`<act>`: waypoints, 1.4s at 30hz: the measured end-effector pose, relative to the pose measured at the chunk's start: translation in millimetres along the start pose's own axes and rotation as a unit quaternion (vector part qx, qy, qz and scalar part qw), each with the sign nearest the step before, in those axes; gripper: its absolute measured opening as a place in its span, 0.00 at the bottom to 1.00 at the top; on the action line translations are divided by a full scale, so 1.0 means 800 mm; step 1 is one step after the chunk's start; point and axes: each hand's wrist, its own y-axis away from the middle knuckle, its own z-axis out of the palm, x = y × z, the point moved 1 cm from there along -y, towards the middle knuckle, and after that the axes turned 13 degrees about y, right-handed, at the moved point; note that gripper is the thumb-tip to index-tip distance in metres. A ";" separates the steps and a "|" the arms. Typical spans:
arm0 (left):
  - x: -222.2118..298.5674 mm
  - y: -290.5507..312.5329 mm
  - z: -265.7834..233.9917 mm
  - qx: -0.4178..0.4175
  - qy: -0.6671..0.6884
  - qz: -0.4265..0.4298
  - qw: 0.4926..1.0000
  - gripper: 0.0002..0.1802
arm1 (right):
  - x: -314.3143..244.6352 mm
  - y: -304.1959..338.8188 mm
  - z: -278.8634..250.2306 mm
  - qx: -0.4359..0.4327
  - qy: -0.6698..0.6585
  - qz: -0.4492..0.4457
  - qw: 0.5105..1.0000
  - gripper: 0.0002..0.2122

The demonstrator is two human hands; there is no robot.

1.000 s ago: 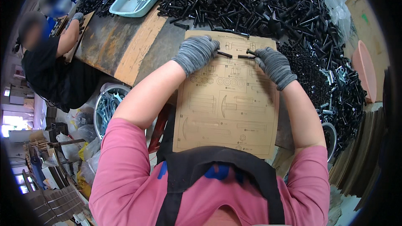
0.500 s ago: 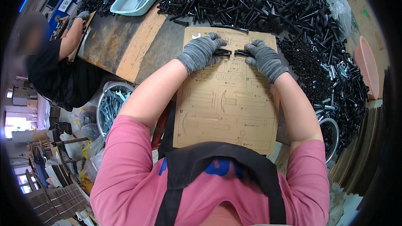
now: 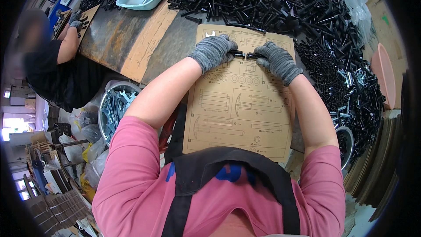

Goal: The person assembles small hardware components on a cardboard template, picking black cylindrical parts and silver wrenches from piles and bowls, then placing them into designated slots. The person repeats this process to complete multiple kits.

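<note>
In a grey knitted glove, my left hand (image 3: 213, 52) is closed on black bolts (image 3: 237, 54), whose ends stick out to the right past the fingertips. My right hand (image 3: 280, 62), gloved alike, pinches more black bolts (image 3: 253, 55) that point left. The two sets lie almost end to end, a small gap between them. Beneath both hands is a brown cardboard sheet (image 3: 210, 142) printed with outlines of bolts, nuts and other hardware. A pale open-ended wrench shape (image 3: 210, 33) shows at its upper left, partly covered by my left hand. My fingers hide how many bolts each hand has.
Beyond the sheet spreads a large heap of black bolts (image 3: 258, 0), with small fasteners (image 3: 324, 68) at right. A light-blue tray (image 3: 149, 4) holds silver bolts. Metal bowls (image 3: 103, 123) stand low at both sides. A co-worker (image 3: 61, 68) handles a board at far left.
Both hands remain over the upper part of the sheet, with the bolts still held. The view has shifted slightly, and the co-worker's hand at the left has moved a little.
</note>
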 end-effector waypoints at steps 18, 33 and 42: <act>0.053 0.035 0.037 0.122 0.163 0.095 0.974 0.17 | 0.125 0.040 -0.042 0.123 0.057 0.228 0.964 0.15; 0.065 0.042 0.073 0.101 0.127 0.085 0.983 0.10 | 0.227 -0.058 -0.019 -0.024 0.325 0.314 0.892 0.14; 0.061 0.045 0.077 0.104 0.109 0.095 0.984 0.12 | 0.263 -0.009 -0.069 0.145 0.268 0.278 0.911 0.09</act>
